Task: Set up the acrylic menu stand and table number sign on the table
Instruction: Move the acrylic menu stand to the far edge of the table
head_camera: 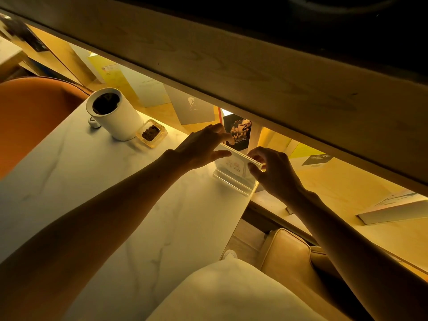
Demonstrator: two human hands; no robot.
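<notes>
The white marble-look table (97, 205) carries the clear acrylic menu stand (234, 171) between my hands, near its far right corner. My left hand (203, 144) spreads loosely over the top edge; my right hand (273, 170) pinches its right end. A careless nudge rightward could tip it off.

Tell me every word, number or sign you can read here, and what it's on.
Nothing reads clearly.
Black card: pale script, too blurred.
Grey card: small figure, tiny text unreadable.
Yellow sheet: print too small.
Acrylic menu stand: faint reddish insert marks, illegible.
Dark card: unreadable.
</notes>
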